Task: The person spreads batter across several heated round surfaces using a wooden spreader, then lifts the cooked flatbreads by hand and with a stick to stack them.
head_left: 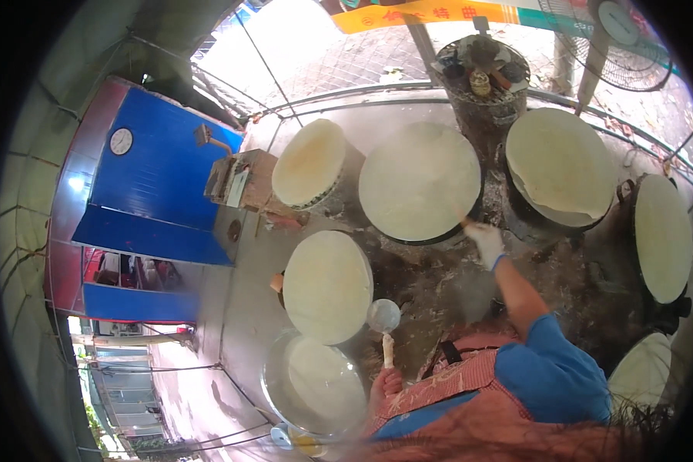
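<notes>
My right hand (487, 245), in a white glove with a blue cuff, is closed round a thin wooden handle (465, 222). It reaches over the near right edge of the middle round griddle, which is covered by a pale sheet of batter (416, 181). Steam blurs the tool's far end, so its kind cannot be made out. Low in the middle, my bare left hand (388, 383) grips a ladle (383, 316) by its batter-crusted handle. The ladle's round bowl is beside the griddle with a pale round pancake (328, 287) on it.
Left of the ladle stands a wide metal basin (273, 385) of pale batter. More pancake-covered griddles surround me: one far left (309, 163), one far right (562, 165) with a lifting edge, one at the right (664, 239). A drum stove (485, 104) and a fan (616, 38) stand behind.
</notes>
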`<state>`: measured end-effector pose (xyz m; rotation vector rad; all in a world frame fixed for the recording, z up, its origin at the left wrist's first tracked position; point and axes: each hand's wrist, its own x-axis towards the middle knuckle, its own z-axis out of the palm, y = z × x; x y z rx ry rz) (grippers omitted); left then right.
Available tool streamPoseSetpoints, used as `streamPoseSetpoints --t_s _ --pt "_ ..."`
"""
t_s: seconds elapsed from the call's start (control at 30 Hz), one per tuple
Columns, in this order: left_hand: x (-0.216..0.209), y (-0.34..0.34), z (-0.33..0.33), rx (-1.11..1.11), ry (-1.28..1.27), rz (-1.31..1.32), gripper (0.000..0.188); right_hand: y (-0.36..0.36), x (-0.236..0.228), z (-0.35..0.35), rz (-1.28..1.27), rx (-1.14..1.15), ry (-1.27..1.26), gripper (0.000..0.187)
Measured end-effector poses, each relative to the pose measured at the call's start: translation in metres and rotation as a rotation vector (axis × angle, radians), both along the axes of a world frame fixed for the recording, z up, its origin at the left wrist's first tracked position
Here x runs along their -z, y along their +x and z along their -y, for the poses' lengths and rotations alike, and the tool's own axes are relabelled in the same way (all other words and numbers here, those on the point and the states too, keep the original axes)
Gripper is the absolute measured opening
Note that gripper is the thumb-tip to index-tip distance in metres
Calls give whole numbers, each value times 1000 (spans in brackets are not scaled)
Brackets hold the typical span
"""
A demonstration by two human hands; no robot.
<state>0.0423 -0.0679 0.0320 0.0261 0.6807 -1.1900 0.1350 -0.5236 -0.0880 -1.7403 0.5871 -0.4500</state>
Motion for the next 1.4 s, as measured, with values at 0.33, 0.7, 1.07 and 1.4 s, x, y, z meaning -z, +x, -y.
streamPoseSetpoints --t_s 0.33,0.7,1.07,1.4 --pt "-3 26 -4 -132 117 -101 33 54 -70 77 -317 178 -585 22" --pt "7 195 106 -164 218 216 29 0 -71 52 -446 -201 -895 24" --pt "17 217 251 -134 479 642 12 -41 -42 -37 -323 -112 -885 23" --pt "-5 123 105 8 -11 142 18 -108 -84 -71 -197 -140 -1068 23"
